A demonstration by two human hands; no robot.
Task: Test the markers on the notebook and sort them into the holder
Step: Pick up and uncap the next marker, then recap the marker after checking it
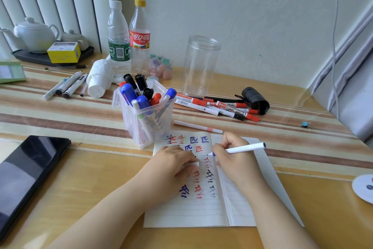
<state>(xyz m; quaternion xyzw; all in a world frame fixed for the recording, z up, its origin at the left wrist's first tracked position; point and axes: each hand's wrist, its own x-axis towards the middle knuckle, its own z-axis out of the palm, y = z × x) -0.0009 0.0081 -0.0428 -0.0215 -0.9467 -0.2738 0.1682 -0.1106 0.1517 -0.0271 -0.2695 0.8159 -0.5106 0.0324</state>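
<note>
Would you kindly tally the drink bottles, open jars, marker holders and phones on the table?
Drink bottles: 2
Open jar: 1
Marker holder: 1
Phone: 1
Total: 5

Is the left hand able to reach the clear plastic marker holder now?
Probably yes. The left hand rests flat on the open lined notebook, and the clear plastic marker holder stands just beyond it with nothing between.

Notebook [201,208] open flat, page covered in red/blue/black test marks. Clear holder [145,123] just behind it, packed with upright markers [141,101]. Loose markers [218,105] lying right of holder.
</note>
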